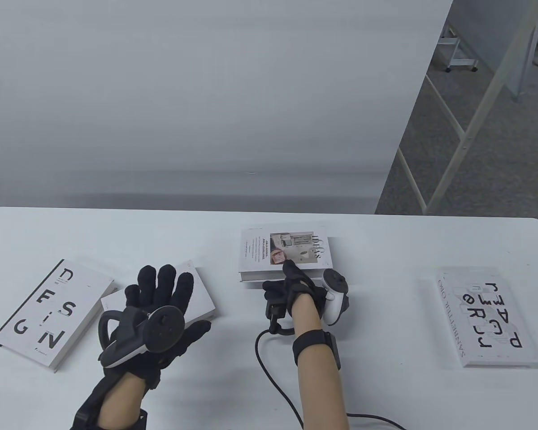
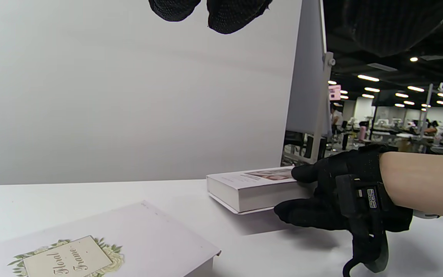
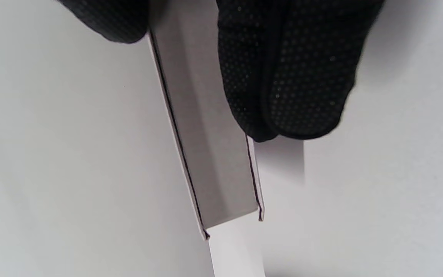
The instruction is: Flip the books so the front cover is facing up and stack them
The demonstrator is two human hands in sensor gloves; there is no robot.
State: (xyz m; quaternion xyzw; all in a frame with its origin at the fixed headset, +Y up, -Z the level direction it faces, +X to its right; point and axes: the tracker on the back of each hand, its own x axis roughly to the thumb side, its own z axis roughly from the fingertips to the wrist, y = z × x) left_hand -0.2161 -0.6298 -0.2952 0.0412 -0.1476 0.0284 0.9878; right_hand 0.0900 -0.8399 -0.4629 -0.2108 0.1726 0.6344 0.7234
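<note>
Books, four, flat on a white counter (image 1: 385, 242).

Item 1: "DESIGN" book (image 1: 49, 313), near the left edge, lettered cover up, set at an angle.

Item 2: "Floral Frame" book (image 1: 193, 291), just beside item 1 and partly under it at one corner; the left wrist view shows a floral label on its upper face (image 2: 67, 257). Left hand (image 1: 161, 304) hovers above it, fingers spread and released, palm down, grasping nothing; black tracker on its back.

Item 3: "IDEAS" book (image 1: 269, 251), thick, white, mid-counter toward the far edge, a photo panel and text block on its upper face. Right hand (image 1: 296, 291) grasps its near edge: one finger on the top cover, thumb low against the side by the counter, as seen in the left wrist view (image 2: 337, 192). The right wrist view shows gloved fingertips (image 3: 290, 77) on the white page block between the covers. White tracker on the hand's back; a cable runs from the wrist toward the near edge.

Item 4: "PAPER" book (image 1: 488, 318), near the right edge, well apart from the others, lettered cover up.
</note>
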